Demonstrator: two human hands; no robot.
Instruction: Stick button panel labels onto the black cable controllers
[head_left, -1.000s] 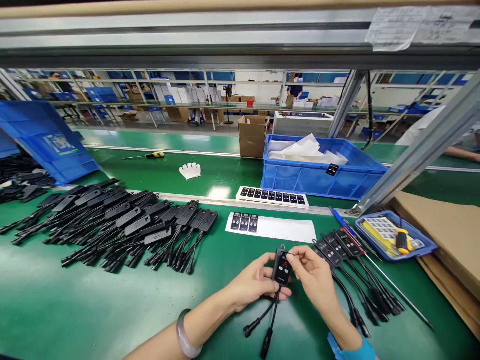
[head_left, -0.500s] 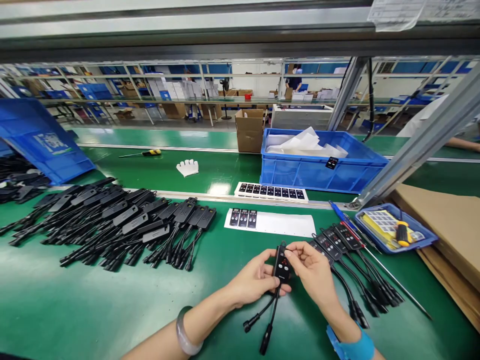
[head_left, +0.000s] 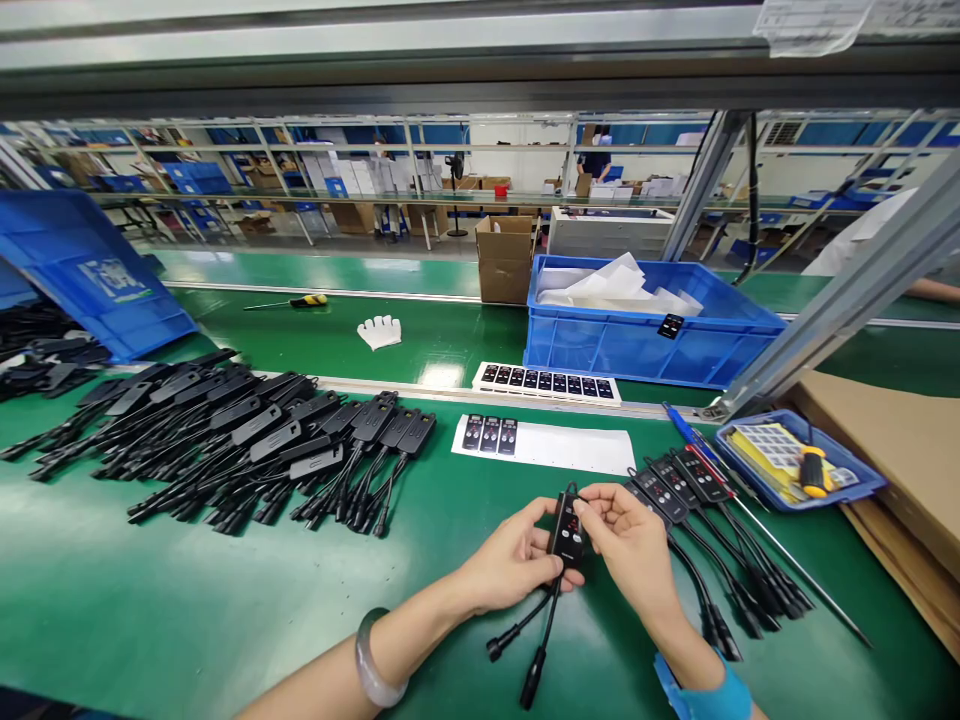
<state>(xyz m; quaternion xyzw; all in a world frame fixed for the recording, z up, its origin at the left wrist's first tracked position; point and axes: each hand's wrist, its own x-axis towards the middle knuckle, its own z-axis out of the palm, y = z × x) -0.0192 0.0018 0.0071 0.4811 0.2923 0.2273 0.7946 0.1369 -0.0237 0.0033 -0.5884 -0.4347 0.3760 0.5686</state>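
My left hand (head_left: 517, 562) is closed round a slim black controller (head_left: 568, 532), its thumb on the lower front. The controller stands nearly upright, with a hanging loop on top, a label with pale buttons on its face and two cables hanging below. My right hand (head_left: 628, 545) grips its upper right side, thumb on the label and fingers curled; what lies under the thumb is hidden. Just beyond, a white backing strip (head_left: 574, 448) carries three black labels (head_left: 490, 435) at its left end. Several labelled controllers (head_left: 667, 490) lie right of my right hand.
A heap of black controllers (head_left: 262, 430) covers the left. A label sheet (head_left: 547, 383) lies before a blue bin (head_left: 622, 345). At right are a small blue tray (head_left: 855, 490), a long metal rod (head_left: 802, 565) and cardboard (head_left: 892, 430). A slanted metal post (head_left: 832, 270) rises there.
The whole view has shifted slightly. Both hands stay on the controller in nearly the same pose, and my right thumb sits a little lower on the label.
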